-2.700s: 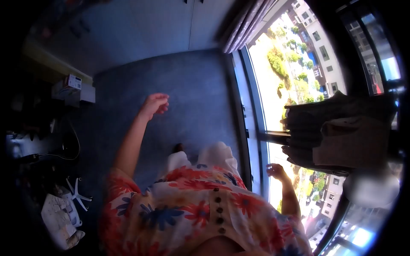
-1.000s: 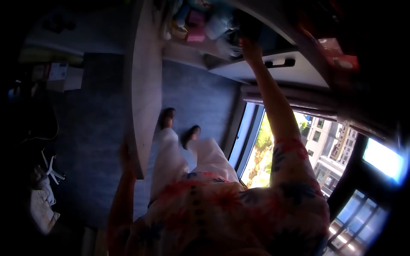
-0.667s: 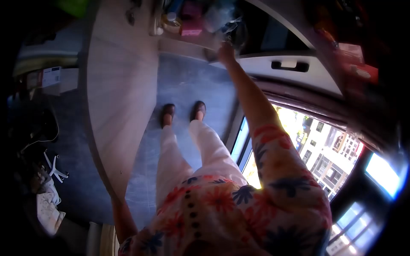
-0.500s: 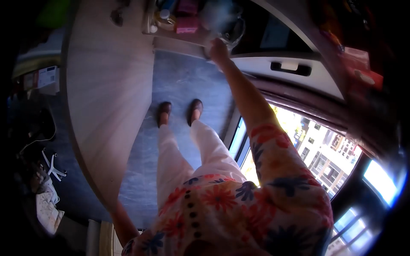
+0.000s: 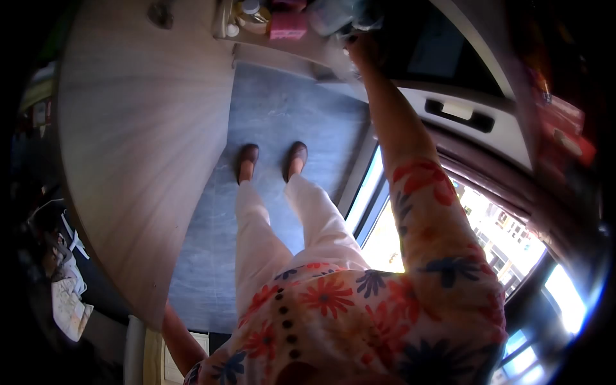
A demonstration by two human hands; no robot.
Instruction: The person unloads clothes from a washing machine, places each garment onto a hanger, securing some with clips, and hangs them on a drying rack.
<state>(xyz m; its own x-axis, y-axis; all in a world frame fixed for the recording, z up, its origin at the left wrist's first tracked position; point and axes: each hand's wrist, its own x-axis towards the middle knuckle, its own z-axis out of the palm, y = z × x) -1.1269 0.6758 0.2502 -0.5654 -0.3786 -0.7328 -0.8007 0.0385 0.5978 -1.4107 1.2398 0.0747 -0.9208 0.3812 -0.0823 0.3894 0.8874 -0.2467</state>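
My right hand (image 5: 360, 50) reaches far forward to the shelf at the top of the view. Its fingers look closed on a crinkled clear plastic bag (image 5: 340, 59), though shadow and blur soften the details. Just beyond it is a pale translucent container (image 5: 330, 16). To its left on the shelf sit a pink box (image 5: 288, 25) and a bottle with a white cap (image 5: 255, 18). Low on the left, my left hand (image 5: 171, 317) is at the lower edge of a large wooden panel (image 5: 144, 141), which hides its fingers.
The shelf (image 5: 282, 56) crosses the top, beside a dark cabinet (image 5: 443, 58). A white panel with a recessed handle (image 5: 459, 115) and a bright window (image 5: 385, 240) lie on the right. My feet stand on the blue-grey floor (image 5: 276, 102). A pale cloth (image 5: 69, 308) lies at lower left.
My right hand has moved up and to the right in the view, with the clear plastic. The view has shifted a little, and the wooden panel appears further left. My left arm stays low.
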